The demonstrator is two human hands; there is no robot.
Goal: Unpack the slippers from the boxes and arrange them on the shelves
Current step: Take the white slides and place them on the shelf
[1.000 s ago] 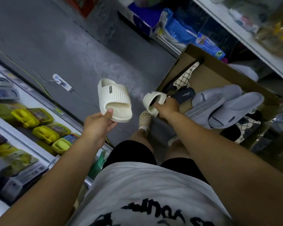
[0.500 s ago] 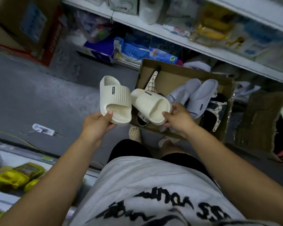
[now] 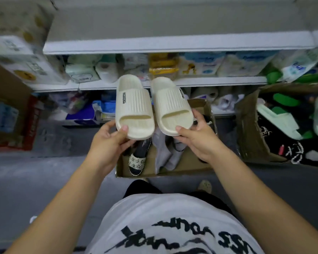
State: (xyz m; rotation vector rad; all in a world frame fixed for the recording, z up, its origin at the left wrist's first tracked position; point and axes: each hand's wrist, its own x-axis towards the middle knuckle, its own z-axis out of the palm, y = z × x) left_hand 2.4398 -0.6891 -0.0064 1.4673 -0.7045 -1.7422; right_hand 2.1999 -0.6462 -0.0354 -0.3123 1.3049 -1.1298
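Left hand (image 3: pixel 106 142) grips toe of cream ribbed foam slipper (image 3: pixel 133 109); right hand (image 3: pixel 200 138) grips matching slipper (image 3: pixel 171 107). Pair side by side above open cardboard box (image 3: pixel 163 174), before white shelves (image 3: pixel 173 43).

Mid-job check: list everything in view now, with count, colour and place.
cream slide slippers: 2, cream, side by side, held up at centre
cardboard box: 1, brown, on floor beneath them
grey slippers: count unclear, grey, in that box
beaded-strap slipper: 1, black, in that box
second cardboard box: 1, brown, at right
green slippers: several, mint and dark green, in the second cardboard box
shelves: several boards, white, ahead
tissue packs: many, mostly white, on shelves
left hand: 1, grips left slipper
right hand: 1, grips right slipper
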